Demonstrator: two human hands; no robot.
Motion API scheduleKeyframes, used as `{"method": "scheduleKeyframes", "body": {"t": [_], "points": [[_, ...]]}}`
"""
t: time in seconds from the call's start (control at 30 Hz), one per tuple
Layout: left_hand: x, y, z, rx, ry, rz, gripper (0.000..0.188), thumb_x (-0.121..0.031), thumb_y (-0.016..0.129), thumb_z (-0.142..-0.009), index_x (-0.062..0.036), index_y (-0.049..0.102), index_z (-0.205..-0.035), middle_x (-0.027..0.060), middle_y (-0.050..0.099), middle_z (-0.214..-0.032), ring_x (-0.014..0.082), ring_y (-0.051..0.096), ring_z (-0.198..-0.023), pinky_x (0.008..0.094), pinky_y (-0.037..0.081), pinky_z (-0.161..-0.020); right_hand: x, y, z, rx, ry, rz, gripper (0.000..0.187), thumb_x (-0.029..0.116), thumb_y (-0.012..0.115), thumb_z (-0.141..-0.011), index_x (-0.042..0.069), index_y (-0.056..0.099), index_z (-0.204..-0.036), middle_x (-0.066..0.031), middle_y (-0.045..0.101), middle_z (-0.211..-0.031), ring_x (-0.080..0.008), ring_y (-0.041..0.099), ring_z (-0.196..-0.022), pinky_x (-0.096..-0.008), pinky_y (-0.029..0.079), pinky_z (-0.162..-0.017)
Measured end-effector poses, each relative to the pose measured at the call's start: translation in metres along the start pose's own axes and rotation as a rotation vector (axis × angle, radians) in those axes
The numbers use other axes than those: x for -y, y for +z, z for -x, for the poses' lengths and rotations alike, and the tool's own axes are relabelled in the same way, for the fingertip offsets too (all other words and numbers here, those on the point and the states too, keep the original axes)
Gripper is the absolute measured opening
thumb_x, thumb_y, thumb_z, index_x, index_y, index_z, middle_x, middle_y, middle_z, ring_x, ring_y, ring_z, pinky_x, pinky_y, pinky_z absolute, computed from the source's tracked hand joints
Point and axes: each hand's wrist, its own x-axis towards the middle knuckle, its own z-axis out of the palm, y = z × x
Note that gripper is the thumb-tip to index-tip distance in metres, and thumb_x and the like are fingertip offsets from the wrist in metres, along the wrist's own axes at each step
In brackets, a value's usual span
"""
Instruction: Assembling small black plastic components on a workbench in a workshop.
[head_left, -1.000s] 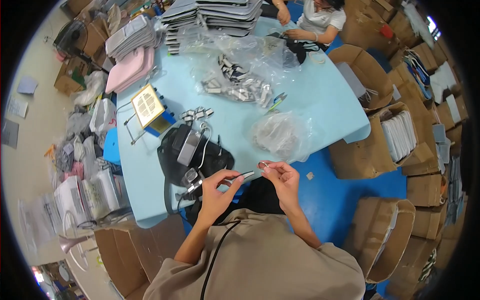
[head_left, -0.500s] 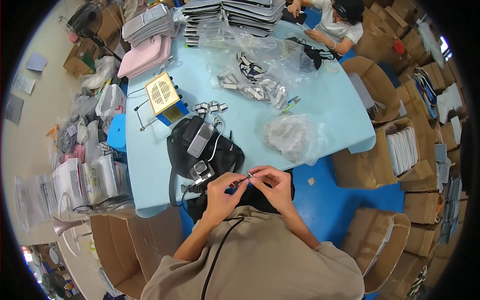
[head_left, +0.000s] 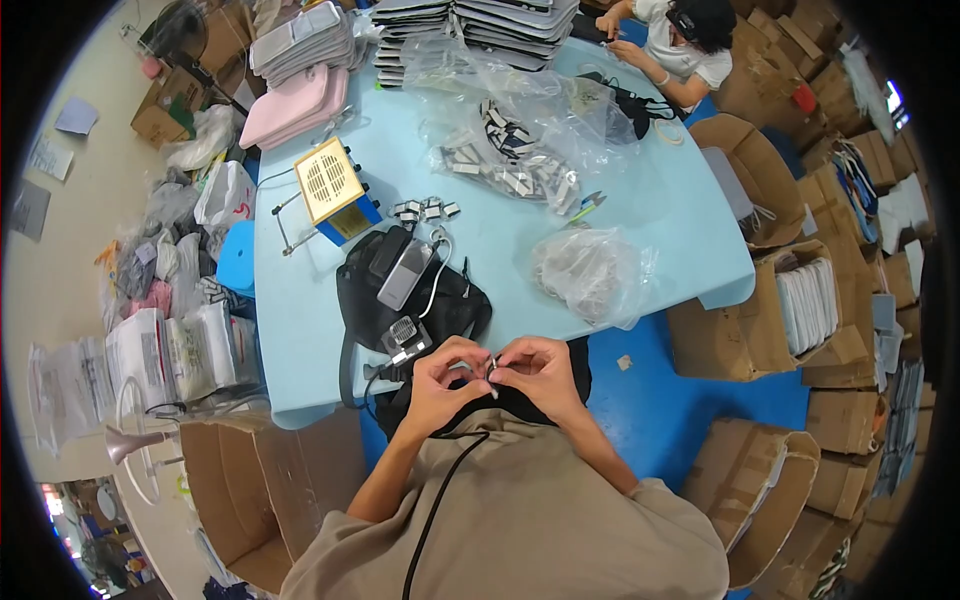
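My left hand and my right hand meet close to my body, just off the table's near edge. Between their pinched fingertips is a small dark-and-whitish piece, too small to make out its kind. Fingers of both hands cover most of it. Nearest to my left hand lies a black bag with a grey power bank, a white cable and a small grey device on it. Several small silvery pieces lie beyond the bag.
On the light blue table are a gold-and-blue radio, green-handled snips, a crumpled clear bag and a plastic bag of small pieces. Stacked grey cases stand behind. A co-worker sits far right. Cartons flank me.
Both hands have drawn slightly lower toward my body, and the small piece has turned between the fingertips. The view has shifted slightly. The co-worker's hands have come closer together.
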Motion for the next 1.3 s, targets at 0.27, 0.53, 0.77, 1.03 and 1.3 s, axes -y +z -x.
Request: {"method": "scheduleKeyframes", "body": {"t": [0.27, 0.53, 0.77, 1.03, 1.3], "points": [[0.003, 0.000, -0.003, 0.011, -0.031, 0.154, 0.030, -0.004, 0.083, -0.085, 0.0005, 0.067, -0.110, 0.0057, 0.061, -0.115, 0.0134, 0.059, -0.105, 0.0286, 0.052, -0.088, 0.000, 0.007, -0.004, -0.022, -0.043, 0.033, 0.018, -0.004, 0.082, -0.084, -0.006, 0.070, -0.097, -0.0113, 0.074, -0.090, -0.0144, 0.072, -0.085, -0.0255, 0.059, -0.076], [-0.002, -0.002, -0.004, -0.068, 0.089, 0.142, 0.018, 0.005, 0.076, -0.088, -0.0003, 0.059, -0.094, 0.0098, 0.063, -0.106, 0.0159, 0.059, -0.107, 0.0302, 0.051, -0.092, 0.001, 0.025, -0.002, -0.141, -0.256, 0.196, 0.020, -0.007, 0.078, -0.085, -0.005, 0.074, -0.104, -0.0101, 0.072, -0.093, -0.0150, 0.071, -0.087, -0.0250, 0.058, -0.075], [0.003, -0.007, 0.000, -0.110, 0.091, 0.141, 0.018, 0.009, 0.073, -0.088, -0.0001, 0.058, -0.093, 0.0112, 0.064, -0.107, 0.0146, 0.063, -0.097, 0.0284, 0.053, -0.088, 0.008, 0.023, 0.002, -0.084, -0.293, 0.379, 0.023, -0.008, 0.079, -0.084, -0.004, 0.075, -0.106, -0.0127, 0.073, -0.104, -0.0173, 0.071, -0.093, -0.0279, 0.058, -0.082], [0.003, -0.005, 0.004, -0.143, 0.034, 0.154, 0.022, 0.008, 0.075, -0.088, 0.0054, 0.068, -0.108, 0.0112, 0.070, -0.108, 0.0126, 0.067, -0.094, 0.0267, 0.055, -0.085, 0.004, 0.018, 0.002, -0.004, -0.230, 0.218, 0.021, -0.012, 0.076, -0.084, -0.004, 0.075, -0.103, -0.0144, 0.072, -0.107, -0.0173, 0.070, -0.094, -0.0270, 0.057, -0.081], [-0.001, -0.005, 0.009, -0.099, -0.008, 0.083, 0.021, 0.006, 0.073, -0.091, 0.0069, 0.071, -0.112, 0.0119, 0.072, -0.110, 0.0137, 0.068, -0.098, 0.0277, 0.055, -0.090, -0.003, 0.014, 0.004, -0.003, -0.242, 0.199, 0.021, -0.014, 0.076, -0.083, -0.005, 0.075, -0.101, -0.0136, 0.071, -0.101, -0.0170, 0.069, -0.092, -0.0273, 0.058, -0.079]]}}
